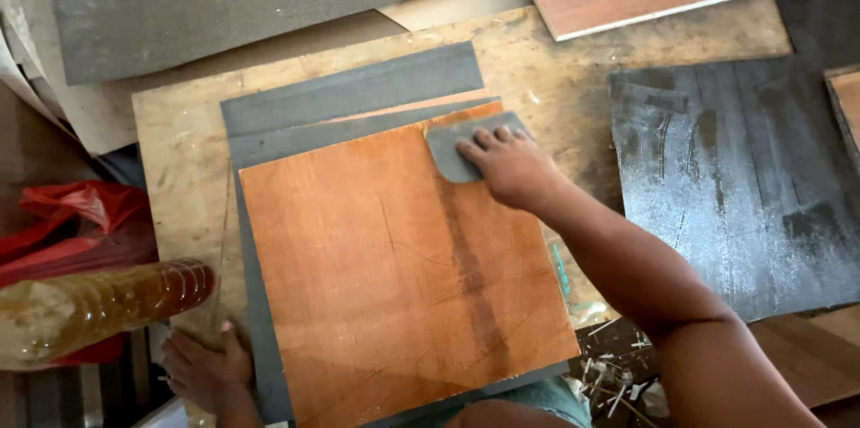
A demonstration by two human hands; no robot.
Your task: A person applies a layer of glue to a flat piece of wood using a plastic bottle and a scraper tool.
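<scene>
Two hands work the orange board (394,276) lying on grey sheets (349,92) on the counter (573,70). Right hand (511,164) fingers press flat on a grey pad (452,150) at the far corner; left hand (206,370) rests open at the near left edge. Uneven pressure could shift the board.

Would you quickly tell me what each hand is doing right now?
Left hand: open, fingers spread, resting flat at the lower left corner of the grey sheet.
Right hand: pressing a grey sanding pad onto the orange board, fingers flat.
</scene>
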